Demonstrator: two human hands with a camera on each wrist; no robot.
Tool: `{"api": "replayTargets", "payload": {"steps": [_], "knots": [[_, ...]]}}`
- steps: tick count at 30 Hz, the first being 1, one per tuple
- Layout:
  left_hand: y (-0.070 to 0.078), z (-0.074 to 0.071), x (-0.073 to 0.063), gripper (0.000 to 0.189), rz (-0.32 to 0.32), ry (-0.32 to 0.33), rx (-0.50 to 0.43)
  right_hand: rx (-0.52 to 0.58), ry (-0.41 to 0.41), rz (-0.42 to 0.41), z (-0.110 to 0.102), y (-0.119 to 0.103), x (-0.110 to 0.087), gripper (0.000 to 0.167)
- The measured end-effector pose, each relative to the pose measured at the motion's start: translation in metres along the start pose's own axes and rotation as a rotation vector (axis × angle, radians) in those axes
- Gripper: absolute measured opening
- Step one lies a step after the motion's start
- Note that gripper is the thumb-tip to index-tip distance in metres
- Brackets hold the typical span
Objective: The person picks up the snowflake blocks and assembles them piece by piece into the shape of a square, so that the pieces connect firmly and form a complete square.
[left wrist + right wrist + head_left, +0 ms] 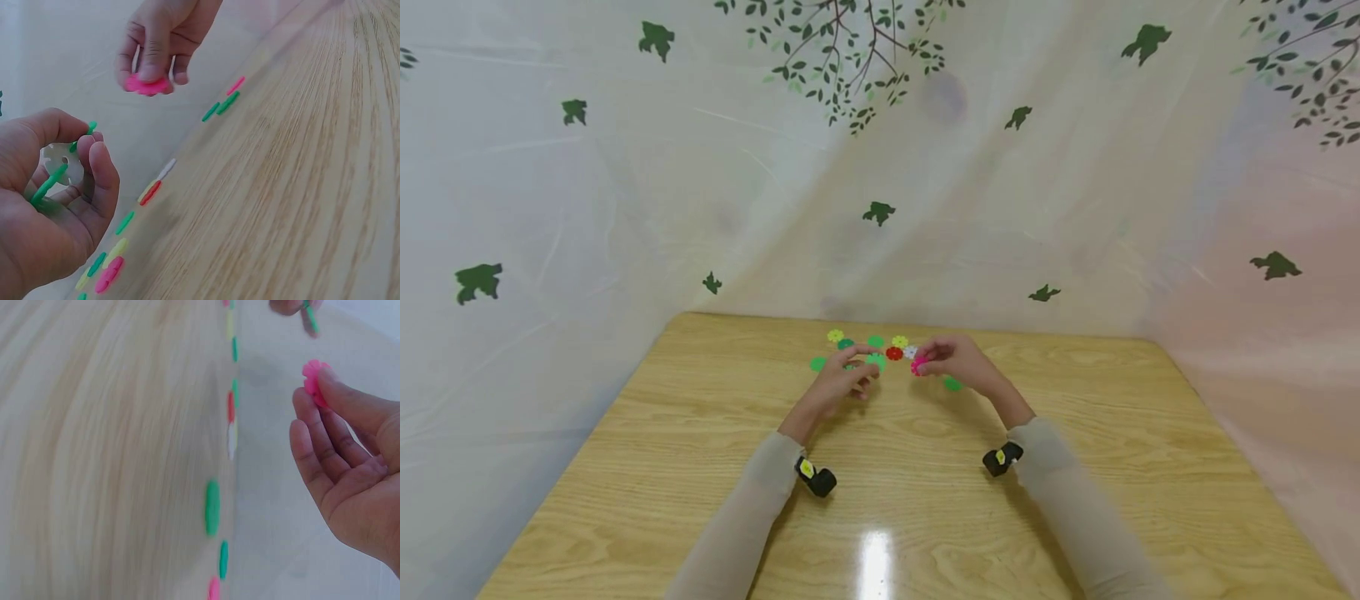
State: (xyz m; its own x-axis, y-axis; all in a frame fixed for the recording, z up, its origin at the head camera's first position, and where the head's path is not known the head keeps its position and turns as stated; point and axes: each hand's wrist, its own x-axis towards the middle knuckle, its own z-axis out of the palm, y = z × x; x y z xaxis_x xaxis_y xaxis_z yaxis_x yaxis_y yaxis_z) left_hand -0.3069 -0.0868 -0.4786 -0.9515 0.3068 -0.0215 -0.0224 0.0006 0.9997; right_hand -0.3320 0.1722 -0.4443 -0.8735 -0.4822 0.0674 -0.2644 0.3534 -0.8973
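My left hand [838, 383] holds a small joined cluster of interlocking plastic discs above the table. In the left wrist view, a white notched disc [55, 154] has green discs [50, 186] fitted to it, seen edge-on between thumb and fingers. My right hand [962, 362] pinches a pink flower-shaped interlocking disc [312, 380] between thumb and fingertips, with the other fingers loosely bent. The pink disc is apart from the left hand's cluster. In the head view, the fingers partly cover the left cluster.
Loose discs lie along the far part of the wooden table [880, 442], among them a red disc [894, 353], a yellow disc [836, 336] and a green disc [952, 383]. Behind the table hangs a pale cloth [775, 208] with leaf and bird shapes.
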Motion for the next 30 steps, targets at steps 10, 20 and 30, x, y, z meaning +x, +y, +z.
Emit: {"api": "replayTargets", "payload": {"steps": [10,20,30], "knots": [[0.003,0.003,0.004,0.043,0.008,-0.030,0.000,0.129,0.183,-0.097,0.022,-0.010,0.008,0.017],[0.006,0.006,0.003,0.041,-0.005,-0.027,-0.028,0.164,0.230,-0.119,0.034,-0.010,0.008,0.019],[0.006,0.006,0.001,0.036,0.006,-0.046,-0.061,0.167,0.239,-0.130,0.040,-0.007,0.011,0.014]]}}
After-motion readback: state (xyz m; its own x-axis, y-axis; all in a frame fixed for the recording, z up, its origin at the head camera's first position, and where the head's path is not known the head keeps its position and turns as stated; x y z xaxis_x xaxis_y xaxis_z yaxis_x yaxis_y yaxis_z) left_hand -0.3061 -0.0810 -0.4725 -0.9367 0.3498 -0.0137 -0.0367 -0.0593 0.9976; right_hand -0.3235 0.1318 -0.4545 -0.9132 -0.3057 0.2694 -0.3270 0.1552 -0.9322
